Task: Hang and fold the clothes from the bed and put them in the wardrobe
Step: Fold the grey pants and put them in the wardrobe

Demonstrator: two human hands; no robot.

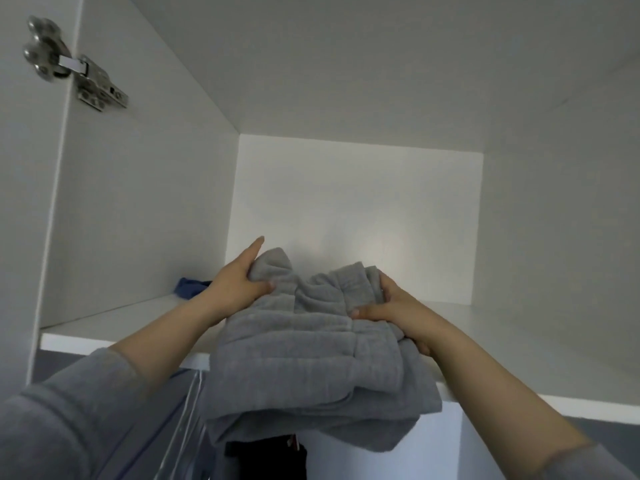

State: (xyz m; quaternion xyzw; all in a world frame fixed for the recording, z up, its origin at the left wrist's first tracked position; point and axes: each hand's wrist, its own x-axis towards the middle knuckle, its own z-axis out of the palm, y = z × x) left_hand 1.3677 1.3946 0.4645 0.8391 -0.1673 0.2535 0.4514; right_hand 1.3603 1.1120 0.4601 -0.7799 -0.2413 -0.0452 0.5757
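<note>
- The folded grey garment [311,368], thick and soft with stitched ribs, is seen in the head view lying across the front edge of the upper wardrobe shelf [114,323]; its rear part is rested on the shelf board, while its front folds hang past the edge.
- The left hand [239,282] is closed on the raised fold at the garment's rear left corner: the thumb is pressed onto the near face and the other fingers are passed behind the fold, with one fingertip shown sticking up above it.
- The right hand [391,306] is clamped on the garment's right side: the thumb is laid on top, pointing inwards, and the fingers are wrapped round the bunched edge.
- Both forearms are raised towards the shelf, and grey sleeves [69,410] are pushed back from the wrists.
- A small blue cloth [188,287] is seen on the same shelf at the left, partly hidden behind the left wrist.
- A metal door hinge [76,64] is fixed at the upper left of the white wardrobe.
- Below the shelf, dark clothing [266,459] and a sheet of clear plastic [187,427] are visible under the overhanging folds.
</note>
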